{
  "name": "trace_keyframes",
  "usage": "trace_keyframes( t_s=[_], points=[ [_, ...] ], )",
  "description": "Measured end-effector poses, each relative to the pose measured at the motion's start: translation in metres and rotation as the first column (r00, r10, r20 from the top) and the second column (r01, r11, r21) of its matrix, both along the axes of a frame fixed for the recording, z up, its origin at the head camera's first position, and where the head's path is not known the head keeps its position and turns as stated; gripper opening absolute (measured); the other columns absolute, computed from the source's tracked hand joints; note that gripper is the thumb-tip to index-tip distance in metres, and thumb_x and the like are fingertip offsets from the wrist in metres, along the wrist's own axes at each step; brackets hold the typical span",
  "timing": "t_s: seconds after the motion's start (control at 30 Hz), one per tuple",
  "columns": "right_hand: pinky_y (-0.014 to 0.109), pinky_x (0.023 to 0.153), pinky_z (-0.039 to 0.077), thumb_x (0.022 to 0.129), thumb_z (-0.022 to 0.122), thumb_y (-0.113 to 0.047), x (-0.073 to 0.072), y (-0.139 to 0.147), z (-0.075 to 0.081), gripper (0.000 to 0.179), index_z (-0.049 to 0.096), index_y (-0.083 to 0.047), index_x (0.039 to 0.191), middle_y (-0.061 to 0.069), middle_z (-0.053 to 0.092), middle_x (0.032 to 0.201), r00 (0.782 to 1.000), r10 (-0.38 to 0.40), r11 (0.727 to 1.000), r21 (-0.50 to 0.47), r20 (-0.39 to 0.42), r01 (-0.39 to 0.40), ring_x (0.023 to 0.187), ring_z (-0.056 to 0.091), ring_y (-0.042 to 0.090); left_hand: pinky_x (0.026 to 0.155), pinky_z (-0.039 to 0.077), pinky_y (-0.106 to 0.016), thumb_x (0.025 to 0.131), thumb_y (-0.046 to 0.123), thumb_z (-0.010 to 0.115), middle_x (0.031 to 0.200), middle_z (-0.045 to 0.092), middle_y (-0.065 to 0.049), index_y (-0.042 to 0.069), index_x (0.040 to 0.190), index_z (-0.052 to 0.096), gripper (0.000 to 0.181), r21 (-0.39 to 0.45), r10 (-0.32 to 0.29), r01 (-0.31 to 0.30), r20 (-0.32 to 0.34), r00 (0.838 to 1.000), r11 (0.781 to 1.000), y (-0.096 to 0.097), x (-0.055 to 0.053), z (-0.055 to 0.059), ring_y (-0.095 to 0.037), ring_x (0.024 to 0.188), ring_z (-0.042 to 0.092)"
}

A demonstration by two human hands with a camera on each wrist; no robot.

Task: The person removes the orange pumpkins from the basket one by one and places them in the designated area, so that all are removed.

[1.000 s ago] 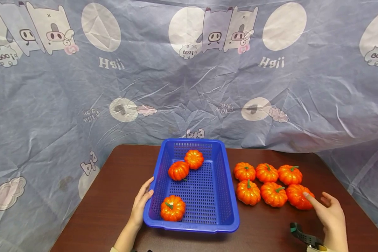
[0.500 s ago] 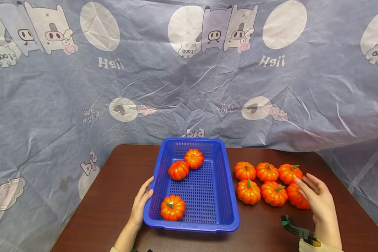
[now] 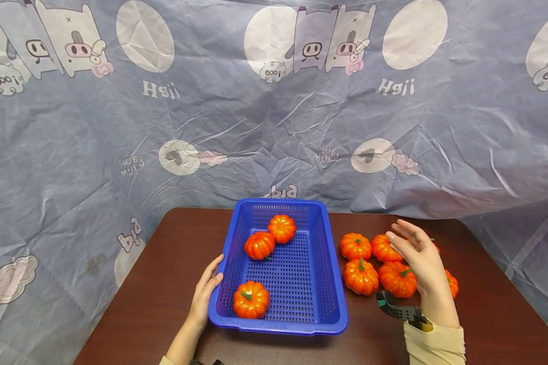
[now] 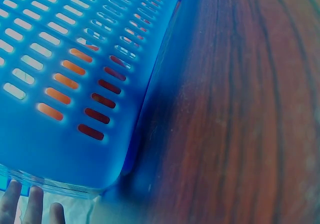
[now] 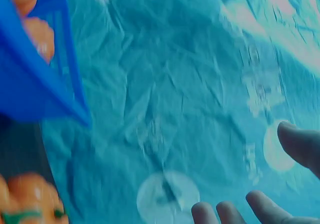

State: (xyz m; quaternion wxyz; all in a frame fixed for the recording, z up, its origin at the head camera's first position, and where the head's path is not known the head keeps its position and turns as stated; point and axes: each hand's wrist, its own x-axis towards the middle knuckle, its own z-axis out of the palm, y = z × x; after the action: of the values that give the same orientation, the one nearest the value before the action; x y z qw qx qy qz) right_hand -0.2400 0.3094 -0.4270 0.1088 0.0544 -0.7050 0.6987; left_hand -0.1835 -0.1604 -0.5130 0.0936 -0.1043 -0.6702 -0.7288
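Note:
A blue perforated plastic basket (image 3: 277,326) stands on the table with three small orange pumpkins inside: one near the front-left corner (image 3: 251,300), two touching further back (image 3: 281,229). My left hand (image 3: 202,299) rests against the basket's left side, fingers fairly straight; in the left wrist view its fingertips (image 4: 34,204) show beside the rim. My right hand (image 3: 423,263) hovers over the pumpkins on the right, fingers spread and holding nothing. Several pumpkins lie there in two rows, such as a front one (image 3: 361,277); the hand partly hides those at the right.
The dark brown wooden table (image 3: 164,284) ends at a grey-blue printed cloth (image 3: 265,126) hanging behind it. A dark strap (image 3: 399,309) sits at the right wrist, by a beige sleeve (image 3: 436,342).
My right hand has moved from the front-right pumpkin up and leftward over the group, carrying nothing. The left hand and the basket have stayed in place.

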Motion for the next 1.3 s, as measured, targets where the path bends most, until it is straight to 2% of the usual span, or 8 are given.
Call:
trace_keyframes(
  t_s=[0.17, 0.33, 0.5, 0.77, 0.9, 1.0, 1.13, 1.3],
  points=[
    [0.013, 0.082, 0.045, 0.09, 0.063, -0.016, 0.016, -0.054, 0.044, 0.048, 0.044, -0.006, 0.133, -0.008, 0.053, 0.118, 0.998, 0.056, 0.994, 0.091, -0.006, -0.055, 0.1, 0.057, 0.001, 0.101, 0.025, -0.013, 0.096, 0.012, 0.041, 0.149, 0.031, -0.012, 0.007, 0.141, 0.039, 0.045, -0.009, 0.01, -0.01, 0.003, 1.0, 1.0, 0.0, -0.001, 0.0, -0.001, 0.132, 0.029],
    [0.014, 0.084, 0.043, 0.091, 0.063, -0.02, 0.02, -0.092, 0.062, 0.048, 0.044, -0.008, 0.133, -0.002, 0.052, 0.123, 0.996, 0.081, 0.982, 0.166, 0.041, -0.087, 0.101, 0.056, -0.001, 0.101, 0.026, -0.014, 0.096, 0.012, 0.041, 0.149, 0.031, -0.012, 0.006, 0.14, 0.04, 0.045, -0.009, 0.014, -0.014, 0.007, 1.0, 1.0, 0.001, -0.001, 0.001, -0.001, 0.132, 0.03],
    [0.017, 0.085, 0.045, 0.089, 0.064, -0.018, 0.013, -0.119, 0.059, 0.056, 0.04, 0.001, 0.136, 0.017, 0.047, 0.132, 0.986, 0.157, 0.97, 0.182, 0.053, -0.165, 0.106, 0.056, 0.008, 0.101, 0.026, -0.014, 0.096, 0.013, 0.041, 0.149, 0.031, -0.011, 0.008, 0.141, 0.04, 0.045, -0.015, 0.013, -0.013, 0.011, 1.0, 1.0, 0.001, -0.001, 0.0, -0.002, 0.132, 0.029],
    [0.033, 0.091, 0.046, 0.086, 0.066, -0.008, 0.009, -0.156, 0.05, 0.05, 0.046, -0.001, 0.132, 0.02, 0.047, 0.133, 0.956, 0.292, 0.938, 0.186, 0.033, -0.293, 0.117, 0.052, 0.035, 0.102, 0.025, -0.013, 0.096, 0.014, 0.041, 0.149, 0.031, -0.01, 0.009, 0.141, 0.04, 0.045, -0.022, 0.011, -0.01, 0.012, 1.0, 1.0, 0.0, -0.001, -0.001, -0.003, 0.134, 0.027],
    [0.042, 0.091, 0.047, 0.085, 0.069, -0.011, 0.003, -0.169, 0.046, 0.049, 0.049, -0.004, 0.13, 0.018, 0.05, 0.131, 0.941, 0.337, 0.918, 0.211, 0.032, -0.336, 0.115, 0.053, 0.036, 0.102, 0.024, -0.013, 0.096, 0.013, 0.041, 0.149, 0.031, -0.01, 0.009, 0.141, 0.04, 0.045, -0.025, 0.014, -0.014, 0.008, 1.0, 1.0, 0.0, -0.001, -0.001, -0.003, 0.134, 0.026],
    [0.04, 0.088, 0.049, 0.084, 0.071, -0.014, 0.0, -0.178, 0.042, 0.048, 0.052, -0.006, 0.127, 0.015, 0.051, 0.13, 0.927, 0.372, 0.897, 0.241, 0.037, -0.37, 0.114, 0.054, 0.034, 0.102, 0.024, -0.013, 0.096, 0.013, 0.041, 0.149, 0.031, -0.01, 0.008, 0.141, 0.04, 0.045, -0.022, 0.016, -0.016, 0.008, 1.0, 1.0, 0.0, -0.001, -0.001, -0.002, 0.134, 0.027],
    [0.04, 0.086, 0.049, 0.083, 0.071, -0.012, 0.0, -0.189, 0.042, 0.046, 0.053, -0.003, 0.125, 0.017, 0.05, 0.13, 0.903, 0.428, 0.86, 0.291, 0.032, -0.418, 0.112, 0.055, 0.036, 0.102, 0.024, -0.013, 0.096, 0.013, 0.041, 0.149, 0.03, -0.011, 0.008, 0.141, 0.04, 0.045, -0.014, 0.008, -0.008, 0.006, 1.0, 1.0, 0.0, -0.001, -0.001, -0.002, 0.134, 0.027],
    [0.052, 0.094, 0.042, 0.082, 0.07, -0.005, -0.003, -0.2, 0.037, 0.047, 0.052, 0.003, 0.124, 0.022, 0.052, 0.127, 0.877, 0.481, 0.825, 0.335, 0.008, -0.455, 0.112, 0.054, 0.04, 0.102, 0.026, -0.014, 0.097, 0.013, 0.041, 0.15, 0.029, -0.011, 0.008, 0.141, 0.039, 0.045, -0.01, -0.001, 0.001, 0.003, 1.0, 1.0, -0.001, -0.001, -0.001, -0.002, 0.133, 0.029]
  ],
)
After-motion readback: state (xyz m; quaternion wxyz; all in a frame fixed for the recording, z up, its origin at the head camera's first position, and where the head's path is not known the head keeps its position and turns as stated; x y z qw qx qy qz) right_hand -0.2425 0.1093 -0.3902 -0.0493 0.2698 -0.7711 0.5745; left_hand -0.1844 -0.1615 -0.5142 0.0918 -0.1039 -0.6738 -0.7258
